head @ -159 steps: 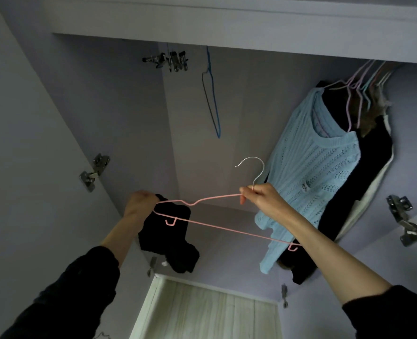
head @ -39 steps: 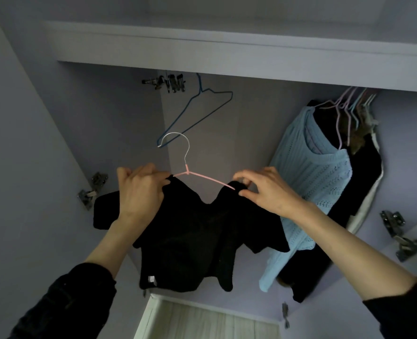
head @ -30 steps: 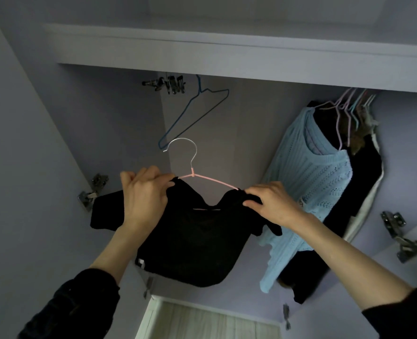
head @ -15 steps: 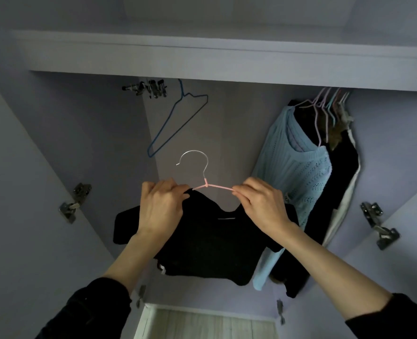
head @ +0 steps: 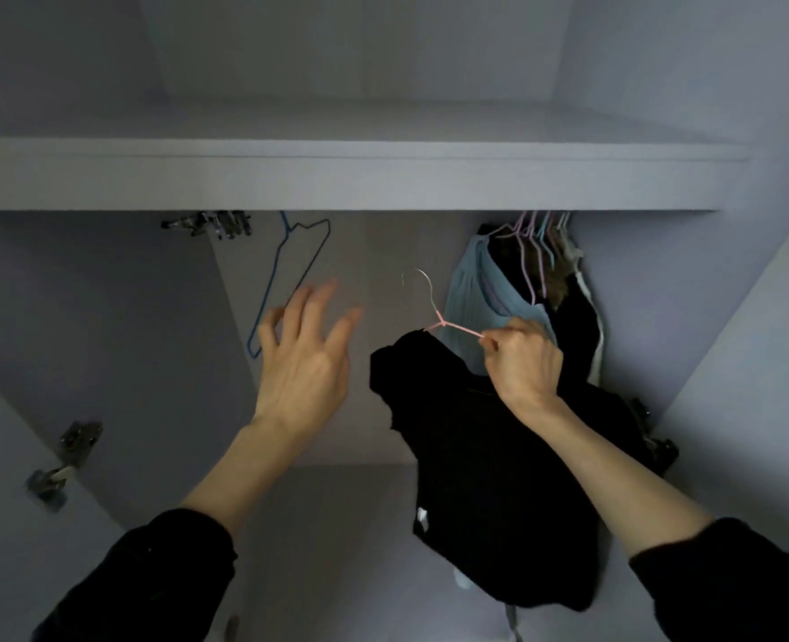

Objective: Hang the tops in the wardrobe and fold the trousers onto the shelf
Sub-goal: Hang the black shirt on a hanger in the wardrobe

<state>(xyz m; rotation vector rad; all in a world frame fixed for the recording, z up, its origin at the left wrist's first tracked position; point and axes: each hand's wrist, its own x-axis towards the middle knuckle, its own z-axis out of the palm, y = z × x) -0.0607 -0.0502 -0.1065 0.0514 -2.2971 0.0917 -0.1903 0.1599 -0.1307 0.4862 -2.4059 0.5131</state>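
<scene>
Released by the left hand, now spread, the black top hangs from the pink hanger the right hand pinches.

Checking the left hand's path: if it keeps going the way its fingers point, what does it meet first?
Probably the empty blue hanger: the open left hand has its fingers aimed up at it, overlapping its lower wire, though depth is unclear.

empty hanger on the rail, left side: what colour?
Blue: the empty hanger is thin blue wire, seen in the head view, the only one.
</scene>
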